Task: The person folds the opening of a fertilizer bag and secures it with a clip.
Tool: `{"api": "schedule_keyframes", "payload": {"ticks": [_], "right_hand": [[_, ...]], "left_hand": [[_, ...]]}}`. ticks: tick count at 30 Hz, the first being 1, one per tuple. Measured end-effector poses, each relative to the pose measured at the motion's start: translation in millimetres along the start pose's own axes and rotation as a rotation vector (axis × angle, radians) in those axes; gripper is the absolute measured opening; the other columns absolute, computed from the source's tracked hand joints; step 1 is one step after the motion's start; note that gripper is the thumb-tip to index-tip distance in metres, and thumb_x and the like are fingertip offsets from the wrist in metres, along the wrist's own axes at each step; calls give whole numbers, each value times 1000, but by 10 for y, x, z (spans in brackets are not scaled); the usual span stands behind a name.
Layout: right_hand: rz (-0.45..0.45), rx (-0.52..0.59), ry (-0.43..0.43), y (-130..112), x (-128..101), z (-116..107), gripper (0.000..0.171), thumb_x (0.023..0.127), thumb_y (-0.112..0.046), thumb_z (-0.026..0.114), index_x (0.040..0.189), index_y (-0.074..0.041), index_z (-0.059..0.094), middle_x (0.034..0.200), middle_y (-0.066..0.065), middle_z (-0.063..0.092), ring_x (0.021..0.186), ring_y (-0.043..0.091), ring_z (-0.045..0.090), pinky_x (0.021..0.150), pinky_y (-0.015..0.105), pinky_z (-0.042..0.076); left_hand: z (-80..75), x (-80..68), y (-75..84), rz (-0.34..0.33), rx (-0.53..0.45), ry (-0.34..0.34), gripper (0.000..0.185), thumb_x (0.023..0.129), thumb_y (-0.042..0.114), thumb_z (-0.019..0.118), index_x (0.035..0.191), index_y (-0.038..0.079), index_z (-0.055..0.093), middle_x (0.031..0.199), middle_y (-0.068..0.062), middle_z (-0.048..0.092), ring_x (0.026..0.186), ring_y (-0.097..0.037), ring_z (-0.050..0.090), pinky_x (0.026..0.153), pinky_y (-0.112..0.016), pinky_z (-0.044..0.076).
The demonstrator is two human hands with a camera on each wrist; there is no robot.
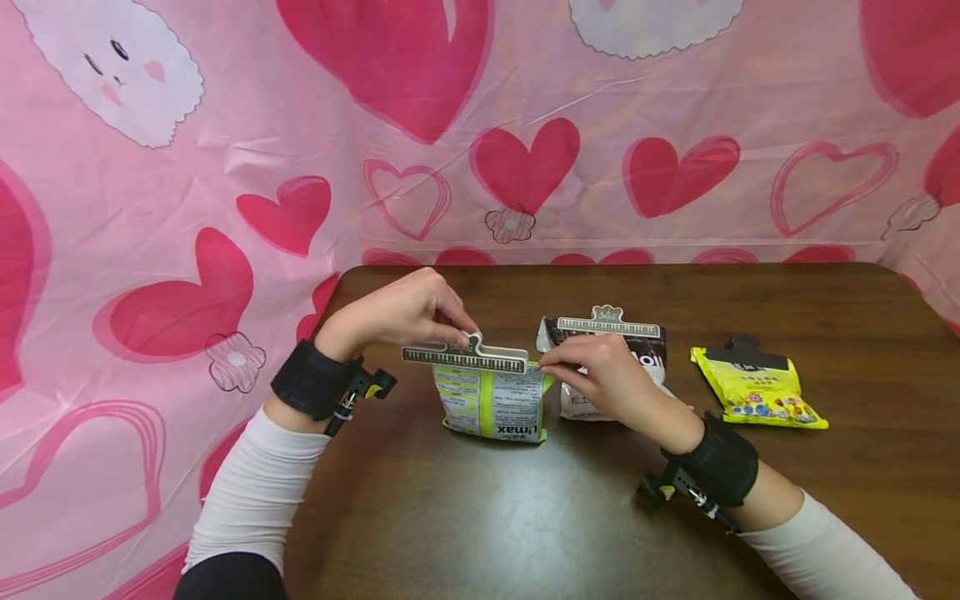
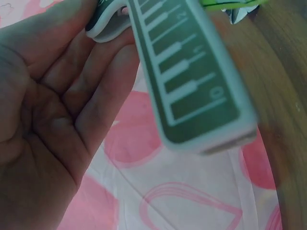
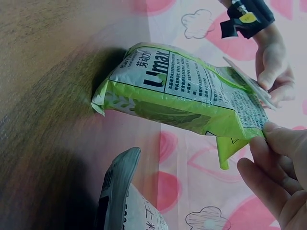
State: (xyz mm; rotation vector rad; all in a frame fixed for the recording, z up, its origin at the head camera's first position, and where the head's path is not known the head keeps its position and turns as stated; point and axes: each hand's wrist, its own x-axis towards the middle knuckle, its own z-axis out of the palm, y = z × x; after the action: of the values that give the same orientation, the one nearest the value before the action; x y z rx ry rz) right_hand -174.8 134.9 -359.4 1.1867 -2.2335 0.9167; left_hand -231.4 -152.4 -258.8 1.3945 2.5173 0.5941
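Observation:
My left hand [image 1: 408, 310] pinches the handle of a long dark green bag clip [image 1: 465, 360] with a white piano-key pattern. The clip lies across the top of an upright green and white bag [image 1: 491, 408], its left end sticking out past the bag's edge. Whether its jaws grip the bag there, I cannot tell. At the bag's top right corner, my right hand [image 1: 607, 375] pinches the film between thumb and fingers. The right wrist view shows that pinch on the bag [image 3: 187, 91] up close. In the left wrist view the clip's end [image 2: 192, 91] is nearest the camera.
Behind my right hand stands a dark brown and white bag [image 1: 577, 408] with a similar piano-key clip [image 1: 609, 323] on top. Farther right, a yellow bag [image 1: 765, 396] with a black clip [image 1: 742, 354] lies on the brown wooden table [image 1: 420, 517]. Pink heart-printed cloth [image 1: 525, 100] hangs behind.

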Motion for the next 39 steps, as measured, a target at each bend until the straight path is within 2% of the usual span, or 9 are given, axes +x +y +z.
{"api": "schedule_keyframes", "payload": {"ticks": [10, 21, 25, 31, 39], "right_hand": [[1, 24, 5, -5, -13, 0, 12, 78, -4, 80, 89, -9, 77, 84, 1, 76, 76, 11, 71, 65, 25, 56], [-16, 27, 23, -7, -29, 4, 14, 76, -4, 82, 88, -9, 78, 84, 1, 77, 74, 11, 72, 63, 23, 55], [-6, 26, 12, -10, -46, -4, 16, 76, -4, 82, 90, -9, 78, 85, 0, 77, 74, 10, 71, 62, 21, 54], [10, 33, -6, -30, -69, -36, 17, 77, -3, 81, 93, -9, 78, 88, 0, 77, 76, 10, 71, 64, 23, 53], [66, 103, -26, -52, -90, -63, 19, 80, -1, 78, 97, -10, 78, 91, 0, 77, 77, 9, 71, 64, 21, 52]], "left_hand": [[90, 78, 20, 40, -3, -17, 17, 85, 22, 79, 100, 16, 81, 86, 7, 77, 62, -2, 54, 59, -23, 43], [136, 95, 5, 16, -21, -12, 18, 84, 22, 79, 101, 16, 81, 85, 7, 77, 62, -3, 54, 58, -23, 42], [147, 112, 7, 17, -27, -10, 18, 84, 23, 80, 101, 16, 81, 88, 7, 77, 63, -3, 55, 59, -23, 43], [151, 139, 28, 21, -51, -15, 19, 84, 23, 80, 101, 15, 81, 88, 7, 77, 59, -4, 50, 56, -23, 40], [161, 163, 41, 39, -63, -21, 19, 84, 22, 80, 101, 14, 81, 89, 6, 78, 57, -3, 47, 55, -22, 36]]}}
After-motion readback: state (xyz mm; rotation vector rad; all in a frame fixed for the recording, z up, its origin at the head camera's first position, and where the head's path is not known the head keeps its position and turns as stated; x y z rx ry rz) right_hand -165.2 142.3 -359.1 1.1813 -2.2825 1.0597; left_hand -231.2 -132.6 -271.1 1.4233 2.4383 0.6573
